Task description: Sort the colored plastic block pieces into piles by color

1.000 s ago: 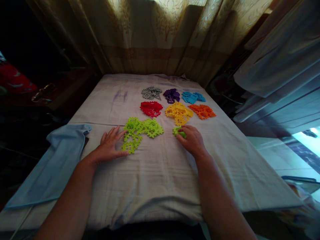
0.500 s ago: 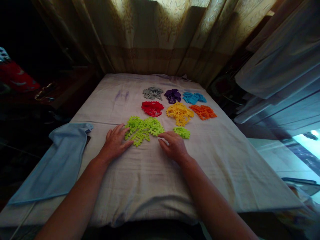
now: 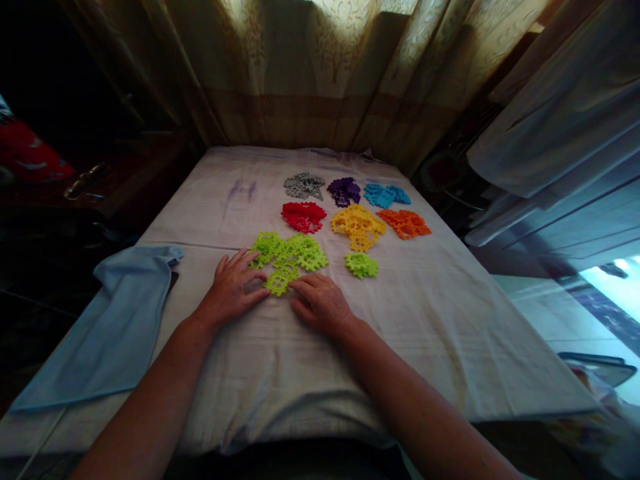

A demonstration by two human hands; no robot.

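Note:
A pile of lime green plastic pieces [image 3: 293, 253] lies on a pale cloth-covered table [image 3: 320, 347]. My left hand [image 3: 233, 293] rests flat beside the pile's left edge, fingers spread and touching the pieces. My right hand [image 3: 320, 303] lies just below the pile, fingers extended toward one green piece [image 3: 278, 284] between both hands. A small separate green piece [image 3: 361, 265] sits to the right, apart from my hands.
Behind lie piles of grey [image 3: 303, 186], purple [image 3: 344, 191], blue [image 3: 386, 195], red [image 3: 303, 217], yellow [image 3: 358, 227] and orange [image 3: 404, 223] pieces. A light blue cloth [image 3: 115, 320] drapes over the left edge. Curtains [image 3: 310, 73] hang behind the table.
My right hand let go of the small green piece and moved left to the big green pile. My left hand pushed the pile's lower pieces inward.

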